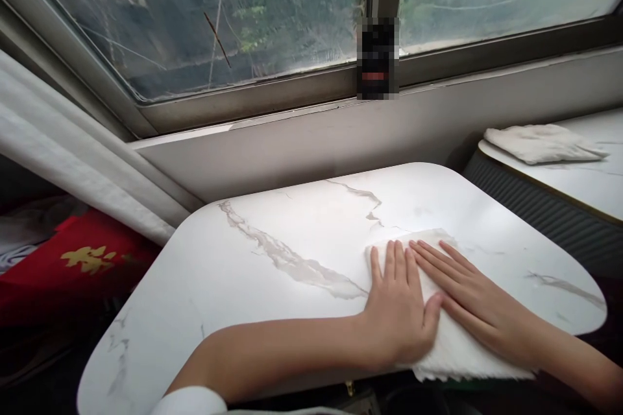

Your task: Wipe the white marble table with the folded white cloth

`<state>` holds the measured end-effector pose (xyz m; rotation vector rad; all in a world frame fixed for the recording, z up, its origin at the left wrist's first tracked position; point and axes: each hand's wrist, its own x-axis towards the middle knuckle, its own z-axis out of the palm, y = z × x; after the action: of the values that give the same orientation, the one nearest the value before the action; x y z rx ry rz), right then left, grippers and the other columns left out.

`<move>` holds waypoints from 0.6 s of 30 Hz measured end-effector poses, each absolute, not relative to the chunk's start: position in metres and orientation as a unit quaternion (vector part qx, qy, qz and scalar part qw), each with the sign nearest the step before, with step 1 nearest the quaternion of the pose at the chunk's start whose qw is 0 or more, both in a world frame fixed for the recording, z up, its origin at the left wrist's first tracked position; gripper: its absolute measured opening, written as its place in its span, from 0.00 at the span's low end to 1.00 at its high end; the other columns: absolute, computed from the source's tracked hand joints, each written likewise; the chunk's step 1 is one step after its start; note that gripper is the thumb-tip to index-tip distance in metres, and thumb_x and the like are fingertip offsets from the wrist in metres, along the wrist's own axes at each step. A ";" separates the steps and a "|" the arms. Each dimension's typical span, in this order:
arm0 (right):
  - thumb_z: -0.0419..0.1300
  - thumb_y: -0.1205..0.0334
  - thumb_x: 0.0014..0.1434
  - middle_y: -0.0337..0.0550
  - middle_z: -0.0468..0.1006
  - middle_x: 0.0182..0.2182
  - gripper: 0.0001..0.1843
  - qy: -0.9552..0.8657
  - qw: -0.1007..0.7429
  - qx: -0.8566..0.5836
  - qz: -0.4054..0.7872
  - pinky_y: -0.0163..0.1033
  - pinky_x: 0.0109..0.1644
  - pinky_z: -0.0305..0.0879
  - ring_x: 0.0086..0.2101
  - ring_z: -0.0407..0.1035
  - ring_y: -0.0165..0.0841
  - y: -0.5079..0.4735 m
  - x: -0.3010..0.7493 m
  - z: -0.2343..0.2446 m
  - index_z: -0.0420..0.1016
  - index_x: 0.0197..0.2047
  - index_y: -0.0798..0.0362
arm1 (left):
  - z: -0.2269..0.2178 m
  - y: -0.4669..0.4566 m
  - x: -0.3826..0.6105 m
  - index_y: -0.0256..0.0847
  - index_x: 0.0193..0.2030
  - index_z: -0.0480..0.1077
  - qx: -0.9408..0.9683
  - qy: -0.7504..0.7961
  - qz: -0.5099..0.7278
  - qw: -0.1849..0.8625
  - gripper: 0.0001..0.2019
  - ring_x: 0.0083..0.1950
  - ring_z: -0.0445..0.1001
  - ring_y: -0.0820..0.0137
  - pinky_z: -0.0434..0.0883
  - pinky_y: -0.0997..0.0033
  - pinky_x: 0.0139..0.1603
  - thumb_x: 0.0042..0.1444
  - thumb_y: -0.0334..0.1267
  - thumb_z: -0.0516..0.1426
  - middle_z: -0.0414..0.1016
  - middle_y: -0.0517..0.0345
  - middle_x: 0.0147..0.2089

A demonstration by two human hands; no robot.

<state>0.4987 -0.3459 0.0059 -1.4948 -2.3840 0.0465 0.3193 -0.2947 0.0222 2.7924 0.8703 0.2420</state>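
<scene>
A white cloth lies spread on a white tabletop with grey-brown marble veins, its near edge hanging past the table's front. Both hands press flat on this cloth, side by side and nearly touching. My left hand has its fingers stretched away from me and its thumb out to the right. Angled in from the right, my right hand also lies with fingers extended, their tips pointing up and left. Neither hand grips the cloth.
A second folded white cloth rests on another marbled surface at the right, above a ribbed grey side. Behind the table are a wall and a window. A pale curtain and a red bag-like item with gold lettering are at the left.
</scene>
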 end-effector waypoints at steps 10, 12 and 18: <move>0.36 0.58 0.65 0.47 0.50 0.66 0.30 -0.732 0.093 -0.675 -0.012 0.59 0.64 0.44 0.65 0.42 0.42 -0.208 0.529 -0.005 0.47 0.68 0.55 | 0.007 -0.156 0.387 0.26 0.68 0.47 0.935 0.336 0.095 0.063 0.28 0.71 0.42 0.64 0.40 0.55 0.69 0.64 0.40 0.37 0.46 0.45 0.70; 0.37 0.61 0.64 0.48 0.52 0.66 0.30 -0.736 0.111 -0.668 -0.022 0.57 0.65 0.42 0.64 0.44 0.41 -0.169 0.533 -0.005 0.50 0.67 0.57 | 0.006 -0.128 0.399 0.27 0.67 0.49 0.915 0.388 0.104 0.043 0.27 0.70 0.44 0.64 0.41 0.55 0.69 0.63 0.38 0.37 0.49 0.45 0.70; 0.38 0.63 0.63 0.51 0.51 0.66 0.30 -0.733 0.128 -0.668 -0.018 0.55 0.66 0.39 0.64 0.44 0.41 -0.145 0.543 -0.003 0.52 0.66 0.62 | 0.006 -0.110 0.418 0.28 0.66 0.51 0.899 0.420 0.121 0.028 0.26 0.70 0.47 0.65 0.41 0.55 0.69 0.63 0.36 0.38 0.51 0.47 0.69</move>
<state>0.5431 -0.1448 -0.0030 -1.9434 -2.1310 -0.0518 0.4178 -0.1095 0.0056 2.7753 1.2966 0.3725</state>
